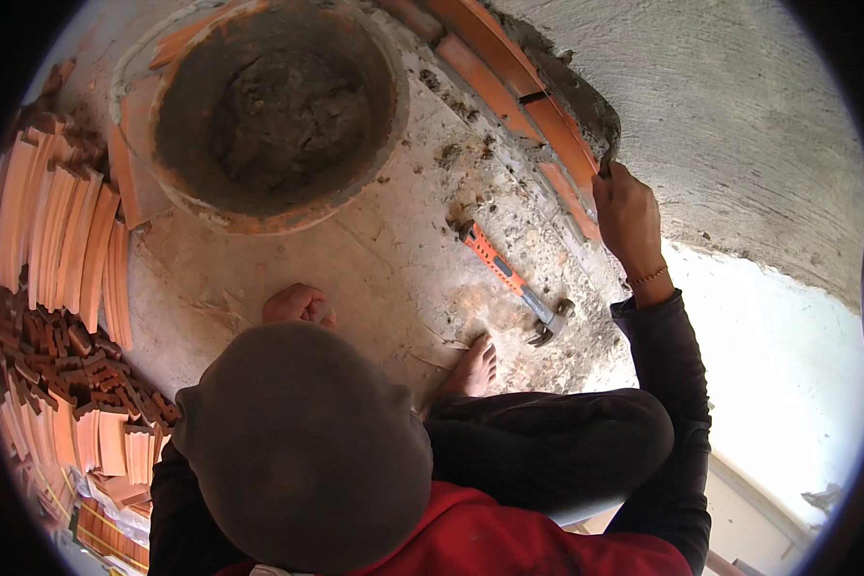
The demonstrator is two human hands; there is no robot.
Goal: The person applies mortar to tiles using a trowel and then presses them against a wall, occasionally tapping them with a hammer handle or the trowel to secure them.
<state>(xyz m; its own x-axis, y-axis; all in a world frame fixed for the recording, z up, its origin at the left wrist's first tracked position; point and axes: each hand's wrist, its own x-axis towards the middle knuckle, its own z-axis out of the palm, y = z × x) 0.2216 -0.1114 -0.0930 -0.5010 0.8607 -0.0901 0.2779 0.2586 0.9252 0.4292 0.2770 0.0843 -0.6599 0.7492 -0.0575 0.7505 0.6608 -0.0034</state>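
My right hand [629, 219] is closed round the handle of a trowel, beside a curved row of orange bricks. Most of the handle is hidden in the fist. The trowel's dark blade [593, 110] lies against the wall edge, smeared with grey mortar, so its outline is hard to make out. Lower on the left, my left hand [296, 304] has its fingers curled in, and nothing shows in them. Between the hands, a claw hammer [511, 275] with an orange and black handle rests on the floor. A large round tub [276, 219] holds wet grey mortar [293, 106].
Stacks of orange clay tiles [62, 230] line the left side, with more ribbed pieces [77, 360] below. A rough grey plastered surface [739, 125] rises at the right. Mortar crumbs dot the floor [355, 259] along the bricks [490, 86]. My bare foot [475, 368] stands near the hammer.
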